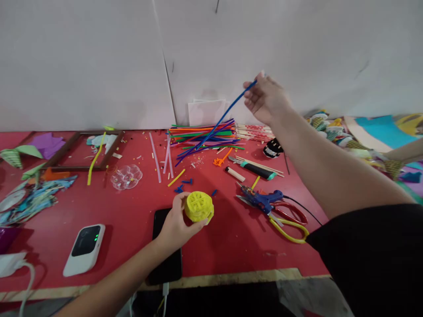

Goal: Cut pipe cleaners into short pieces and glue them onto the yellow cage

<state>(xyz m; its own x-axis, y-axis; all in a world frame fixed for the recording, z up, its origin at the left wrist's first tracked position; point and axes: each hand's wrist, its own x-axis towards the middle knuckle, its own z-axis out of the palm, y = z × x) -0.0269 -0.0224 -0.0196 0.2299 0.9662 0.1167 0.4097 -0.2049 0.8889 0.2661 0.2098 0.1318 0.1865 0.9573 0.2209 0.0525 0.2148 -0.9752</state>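
Note:
My left hand point(176, 224) is wrapped round a small yellow rounded object point(199, 206) with a spoked pattern on top, holding it over the red table. Raised at the upper right, my right hand point(264, 99) pinches the upper end of a long, thin blue stick point(233, 104). The stick slants down to the left, across a pile of coloured sticks point(201, 135); whether its lower end is free of the pile is hard to tell. Small blue pieces point(179, 189) lie just behind the yellow object.
A glue gun point(262, 200), scissors point(291, 231) and a utility knife point(256, 168) lie at right. A black phone point(168, 268) lies partly under my left hand, with a white device point(84, 248) further left. A wooden frame point(64, 149) lies behind. Another person's arm point(405, 152) shows at far right.

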